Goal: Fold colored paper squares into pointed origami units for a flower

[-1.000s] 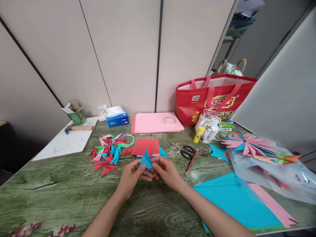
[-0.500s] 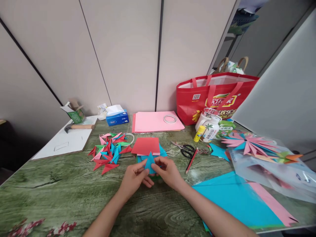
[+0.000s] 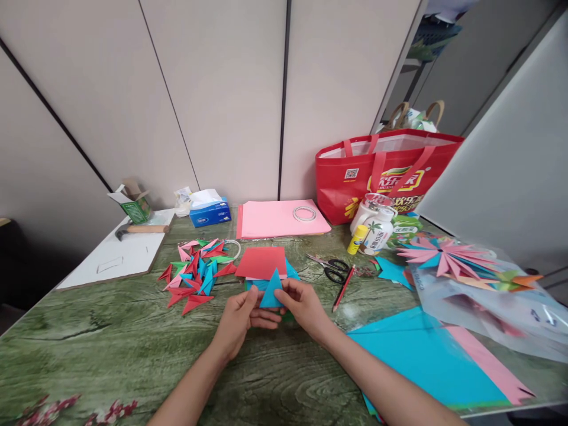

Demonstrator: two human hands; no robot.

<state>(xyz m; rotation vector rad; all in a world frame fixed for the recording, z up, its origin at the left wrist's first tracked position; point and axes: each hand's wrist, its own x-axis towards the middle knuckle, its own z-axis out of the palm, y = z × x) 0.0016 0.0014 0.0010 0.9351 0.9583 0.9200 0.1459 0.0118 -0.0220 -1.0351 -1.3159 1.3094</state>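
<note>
A small blue folded paper triangle (image 3: 271, 291) is upright between my hands, its tip pointing up. My right hand (image 3: 302, 305) pinches its right edge between thumb and fingers. My left hand (image 3: 242, 316) is at its lower left, thumb raised, fingers extended under and behind the paper; whether it grips the paper is hard to tell. Just behind the hands lies a stack of square sheets with a red sheet (image 3: 262, 262) on top and blue ones partly showing. Left of the stack is a pile of red, blue, pink and green folded pieces (image 3: 195, 273) by a white ring.
Scissors (image 3: 333, 269) and a red pencil (image 3: 344, 289) lie right of the stack. Pink sheets (image 3: 275, 218) are at the back. A glue stick (image 3: 357, 239), jar and red bag (image 3: 337, 195) stand back right. Blue sheets (image 3: 426, 361) lie front right, a hammer (image 3: 144, 229) back left.
The blue triangle has tilted and turned slightly in my right hand. My left thumb has moved off its face to the left, and the left fingers have straightened beneath it.
</note>
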